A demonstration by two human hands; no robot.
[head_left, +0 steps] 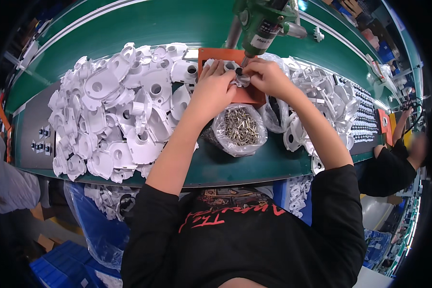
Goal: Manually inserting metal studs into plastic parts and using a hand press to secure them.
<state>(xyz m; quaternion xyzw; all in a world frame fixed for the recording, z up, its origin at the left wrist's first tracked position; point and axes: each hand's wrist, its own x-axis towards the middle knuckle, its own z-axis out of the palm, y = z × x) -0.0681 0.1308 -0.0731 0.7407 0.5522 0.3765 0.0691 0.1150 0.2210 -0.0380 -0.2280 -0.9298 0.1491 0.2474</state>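
Left hand point(213, 91) drapes over the white part point(244, 81), at twelve o'clock on the orange plate point(249, 96), grip hidden! Right hand point(270, 78) bunches its fingers beside the black piece point(239, 71); pinching it? Can't tell!

Factory workshop, assembly-line sort. Long green bench point(254, 168) heaped with white parts point(99, 87); green press point(260, 32) above; clear bag point(236, 150) of small metal fasteners point(242, 126); blue crates point(57, 264) at lower left; another worker point(386, 173) at right.
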